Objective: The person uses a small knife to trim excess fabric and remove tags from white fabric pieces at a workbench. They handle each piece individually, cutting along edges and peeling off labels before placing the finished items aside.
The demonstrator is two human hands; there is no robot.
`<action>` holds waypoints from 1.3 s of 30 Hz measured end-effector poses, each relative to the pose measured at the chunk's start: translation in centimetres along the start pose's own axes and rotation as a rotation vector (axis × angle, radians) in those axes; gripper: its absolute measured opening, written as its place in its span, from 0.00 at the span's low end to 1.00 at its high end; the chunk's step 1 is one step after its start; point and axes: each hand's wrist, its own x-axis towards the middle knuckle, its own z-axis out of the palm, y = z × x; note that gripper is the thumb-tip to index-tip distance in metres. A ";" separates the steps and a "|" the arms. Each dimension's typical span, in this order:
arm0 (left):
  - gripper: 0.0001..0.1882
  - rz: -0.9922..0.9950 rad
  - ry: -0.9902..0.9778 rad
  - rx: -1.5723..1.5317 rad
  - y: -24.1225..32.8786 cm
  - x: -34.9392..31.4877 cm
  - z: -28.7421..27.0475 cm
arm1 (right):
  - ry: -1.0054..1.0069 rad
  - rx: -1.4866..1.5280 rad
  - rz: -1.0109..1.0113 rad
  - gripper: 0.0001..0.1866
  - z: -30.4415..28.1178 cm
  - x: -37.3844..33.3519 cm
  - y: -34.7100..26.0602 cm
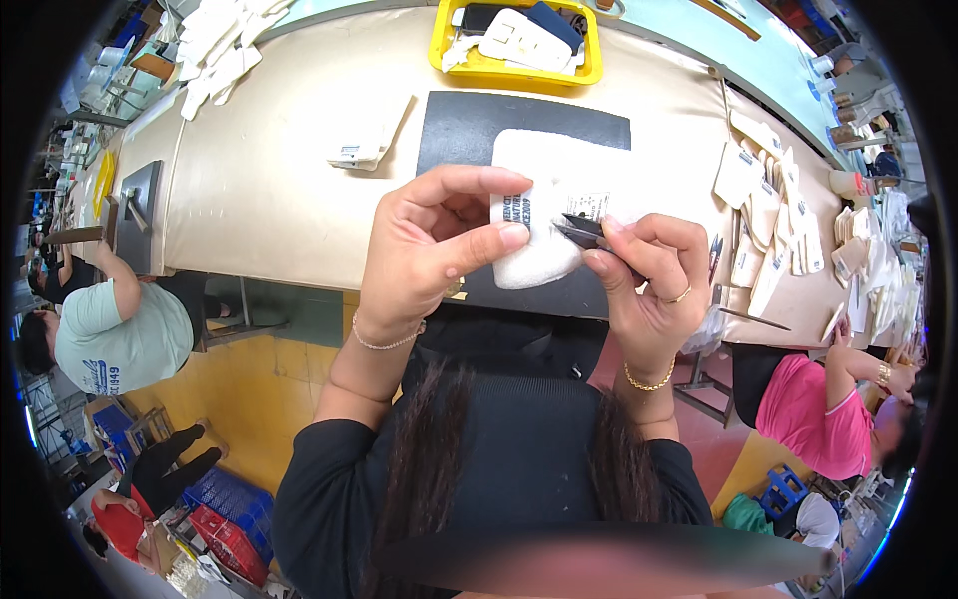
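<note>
A white, soft-looking fabric piece (pixel 539 268) with dark blue lettering and a small printed label is held up over the black mat (pixel 464 125). My left hand (pixel 424 235) pinches its left edge between thumb and fingers. In my right hand (pixel 654 285) is a pair of small black thread snips (pixel 582 230), gripped between thumb and fingers. Their pointed blades lie against the face of the fabric piece, beside the label. The handle end of the snips is mostly hidden by my fingers.
A small stack of white pieces (pixel 361 152) lies left of the mat. Beyond it stands a yellow tray (pixel 437 62) holding cloth and flat items. Piles of similar pieces (pixel 763 215) cover the table's right. A co-worker at left (pixel 125 324) holds a mallet; another in pink (pixel 813 409) sits right.
</note>
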 end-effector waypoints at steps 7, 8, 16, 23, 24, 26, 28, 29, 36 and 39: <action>0.16 0.042 0.023 0.094 0.4 -0.6 0.1 | -0.001 -0.015 -0.009 0.16 0.3 0.0 -0.2; 0.16 0.057 0.024 0.093 0.4 -0.7 0.2 | 0.001 -0.022 -0.019 0.16 0.3 0.0 -0.1; 0.16 0.044 0.023 0.123 0.5 -0.7 0.4 | 0.001 -0.025 0.033 0.14 0.3 -0.3 0.2; 0.17 -0.001 -0.011 -0.088 0.0 -0.4 0.2 | -0.071 0.881 0.582 0.10 1.5 -1.1 1.2; 0.17 0.001 -0.003 -0.097 -0.1 -0.4 0.3 | -0.073 1.085 0.670 0.10 1.5 -1.2 1.3; 0.17 0.005 0.010 -0.130 -0.3 -0.3 0.3 | -0.077 1.367 0.794 0.10 1.3 -1.3 1.5; 0.17 0.020 0.030 -0.113 -0.5 -0.3 0.3 | -0.053 1.213 0.708 0.12 1.0 -1.3 1.5; 0.17 0.027 0.040 -0.105 -0.6 -0.3 0.3 | -0.039 0.924 0.552 0.12 1.0 -1.3 1.4; 0.17 0.022 0.042 0.058 -0.4 -0.6 0.6 | -0.008 0.181 0.182 0.15 0.8 -0.6 0.1; 0.17 -0.010 0.020 0.057 -0.1 -0.6 0.5 | -0.035 0.148 0.144 0.15 0.8 -0.1 -0.1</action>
